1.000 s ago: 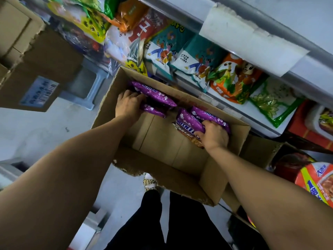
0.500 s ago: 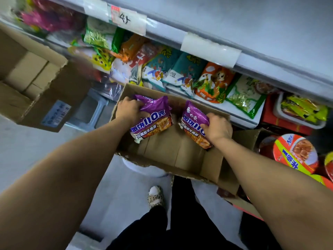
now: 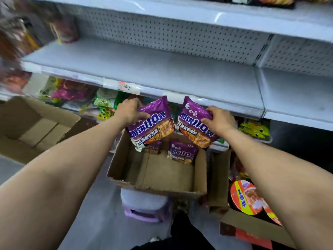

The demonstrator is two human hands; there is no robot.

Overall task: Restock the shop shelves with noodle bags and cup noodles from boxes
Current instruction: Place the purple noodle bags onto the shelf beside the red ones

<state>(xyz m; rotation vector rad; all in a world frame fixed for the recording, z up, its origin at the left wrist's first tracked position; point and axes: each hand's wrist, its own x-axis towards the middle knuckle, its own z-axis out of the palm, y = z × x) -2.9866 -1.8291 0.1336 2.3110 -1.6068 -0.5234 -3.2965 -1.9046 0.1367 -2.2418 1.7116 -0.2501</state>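
My left hand (image 3: pixel 128 112) grips a purple noodle bag (image 3: pixel 153 125) by its upper left corner. My right hand (image 3: pixel 219 120) grips a second purple noodle bag (image 3: pixel 193 127) by its right edge. Both bags hang above the open cardboard box (image 3: pixel 156 181), just below the front lip of a bare grey shelf (image 3: pixel 144 67). Two more purple bags (image 3: pixel 182 153) lie at the far end of the box. A red cup noodle (image 3: pixel 246 197) sits in another box at the lower right.
The box rests on a purple and white stool (image 3: pixel 144 206). A larger open cardboard box (image 3: pixel 32 129) stands at the left. The shelf below holds assorted snack packets (image 3: pixel 104 101). A perforated back panel (image 3: pixel 171 37) closes off the bare shelf.
Both hands have lifted their purple bags up out of the box to the level of the bare shelf's front edge. The view has tilted upward, revealing that shelf.
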